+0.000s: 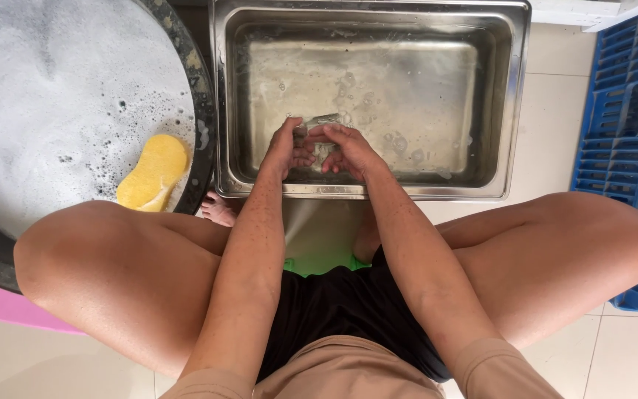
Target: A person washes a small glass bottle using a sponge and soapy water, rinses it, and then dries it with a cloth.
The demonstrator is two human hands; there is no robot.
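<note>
You are squatting on a pale tiled floor [555, 133], knees spread, with a rectangular steel pan [515, 111] set on the tiles straight ahead of you. Left of the pan stands a big round dark tub [204, 96] full of soapy, foamy water, and a yellow sponge [153, 171] floats in the foam near the tub's rim on the side facing the pan. Right of the pan, a blue plastic crate [622, 111] runs out of view at the edge, so its contents cannot be made out. A pink slab [16, 309] shows under the tub, mostly hidden by your leg, and a strip of green [319, 264] peeks out between your thighs on the near side of the pan; what either one is cannot be told. The pan holds shallow clear water with scattered bubbles. Your left hand [283, 149] and right hand [348, 150] meet inside the pan near its closest wall, fingers curled together around a small metal object [317, 120]. Only a grey sliver of it sticks out beyond your fingertips toward the pan's middle, too small and too covered to identify. Both hands are closed on it, touching each other.
</note>
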